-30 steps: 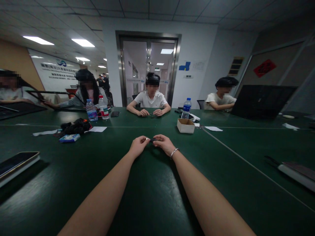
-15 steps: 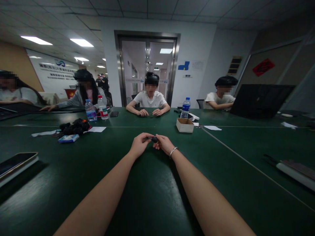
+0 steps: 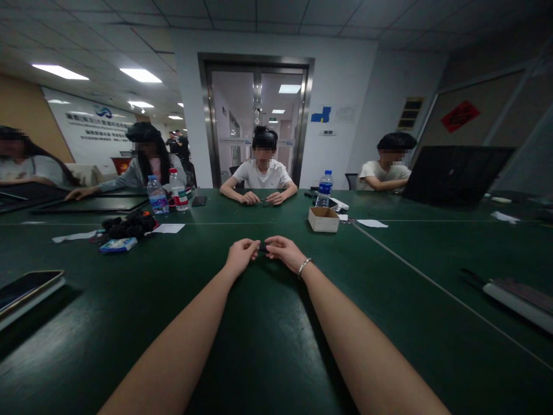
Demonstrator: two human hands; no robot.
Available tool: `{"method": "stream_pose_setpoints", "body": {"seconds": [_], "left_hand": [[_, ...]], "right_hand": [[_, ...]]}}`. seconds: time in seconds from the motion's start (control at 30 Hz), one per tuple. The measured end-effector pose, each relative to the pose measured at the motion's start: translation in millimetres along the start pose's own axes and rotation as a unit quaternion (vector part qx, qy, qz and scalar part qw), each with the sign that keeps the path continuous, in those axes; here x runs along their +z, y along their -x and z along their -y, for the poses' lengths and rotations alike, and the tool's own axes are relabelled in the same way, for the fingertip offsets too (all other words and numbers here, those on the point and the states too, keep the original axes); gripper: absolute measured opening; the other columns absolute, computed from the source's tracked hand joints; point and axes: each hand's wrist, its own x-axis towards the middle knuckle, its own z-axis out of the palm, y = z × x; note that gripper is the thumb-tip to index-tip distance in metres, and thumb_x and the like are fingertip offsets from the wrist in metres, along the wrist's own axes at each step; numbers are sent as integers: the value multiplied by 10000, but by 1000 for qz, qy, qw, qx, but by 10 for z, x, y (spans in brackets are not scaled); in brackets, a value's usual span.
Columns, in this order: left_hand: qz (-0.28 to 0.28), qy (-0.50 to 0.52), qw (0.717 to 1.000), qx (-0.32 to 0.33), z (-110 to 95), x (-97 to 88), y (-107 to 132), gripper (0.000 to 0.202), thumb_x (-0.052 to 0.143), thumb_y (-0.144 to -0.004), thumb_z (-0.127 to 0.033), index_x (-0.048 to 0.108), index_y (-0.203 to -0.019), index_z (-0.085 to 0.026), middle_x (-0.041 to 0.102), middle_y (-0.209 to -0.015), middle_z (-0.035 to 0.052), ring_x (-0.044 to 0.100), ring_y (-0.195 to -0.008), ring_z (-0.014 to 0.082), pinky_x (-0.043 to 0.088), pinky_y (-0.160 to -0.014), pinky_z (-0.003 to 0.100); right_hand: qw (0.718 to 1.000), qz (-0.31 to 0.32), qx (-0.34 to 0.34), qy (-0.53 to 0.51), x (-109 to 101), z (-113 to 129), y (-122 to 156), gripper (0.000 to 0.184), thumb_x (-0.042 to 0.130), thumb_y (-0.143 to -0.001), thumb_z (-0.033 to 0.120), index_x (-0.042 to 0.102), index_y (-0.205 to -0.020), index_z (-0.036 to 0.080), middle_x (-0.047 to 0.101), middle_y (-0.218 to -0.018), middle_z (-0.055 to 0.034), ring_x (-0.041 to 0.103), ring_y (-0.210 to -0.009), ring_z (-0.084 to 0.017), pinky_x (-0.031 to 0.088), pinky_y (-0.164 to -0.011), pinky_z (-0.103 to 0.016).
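Note:
Both my hands meet over the middle of the green table [image 3: 259, 323], around a small black object [image 3: 262, 246]. Its kind is too small to make out. My left hand [image 3: 242, 255] pinches its left end between thumb and fingers. From the other side, my right hand [image 3: 283, 252], with a silver bangle [image 3: 305, 267] at the wrist, grips the right end. Fingers of both hands cover part of the object.
Beyond my hands to the right stands a small open cardboard box [image 3: 324, 220], with a water bottle [image 3: 324, 189] behind it. A black tangled bundle [image 3: 129, 226] and a blue-white packet [image 3: 118, 245] lie left. A phone [image 3: 30, 294] rests nearer. Opposite sits a person [image 3: 262, 173].
The black object has turned and shows less between my fingers. My left hand has dropped slightly, and the fingers of my right hand have shifted a little to the left.

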Motion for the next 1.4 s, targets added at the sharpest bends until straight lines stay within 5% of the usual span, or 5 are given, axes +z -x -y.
{"method": "stream_pose_setpoints", "body": {"seconds": [0.3, 0.57, 0.87, 1.2, 1.4], "left_hand": [[-20, -110, 993, 29, 57, -36, 5, 419, 464, -749, -536, 617, -867, -165, 526, -507, -20, 475, -437, 105, 335, -421, 202], [9, 3, 993, 121, -18, -23, 12, 286, 620, -685, -331, 587, -915, -164, 626, -902, 63, 601, -781, 156, 475, -733, 286], [30, 97, 989, 110, -70, -22, 18, 359, 688, -618, -335, 581, -898, -139, 632, -966, 87, 594, -907, 183, 449, -870, 347], [17, 41, 998, 41, -26, -49, -6, 412, 630, -622, -513, 623, -752, -122, 583, -603, 16, 520, -559, 117, 405, -552, 231], [-8, -62, 996, 60, 4, -48, -5, 419, 522, -701, -553, 636, -720, -150, 528, -555, -14, 480, -539, 114, 346, -526, 220]], "right_hand": [[999, 21, -2, 37, 7, 14, 1, 377, 732, -512, 84, 620, -865, 155, 636, -787, -7, 584, -663, -97, 468, -612, -210], [999, -14, 27, -26, 8, 26, -13, 175, 688, -661, 183, 604, -801, 121, 623, -607, -33, 587, -522, -103, 453, -473, -177], [999, 26, 41, -22, 24, 80, 12, 228, 550, -808, 338, 547, -782, 112, 626, -546, -74, 534, -418, -105, 410, -400, -188], [999, 32, 29, 9, -10, 21, -10, 332, 748, -606, 271, 618, -865, 108, 624, -647, -21, 542, -515, -69, 440, -514, -182], [998, 36, 8, 55, -10, 11, -4, 384, 762, -560, 227, 630, -908, 133, 618, -680, 2, 526, -549, -70, 435, -572, -215]]}}
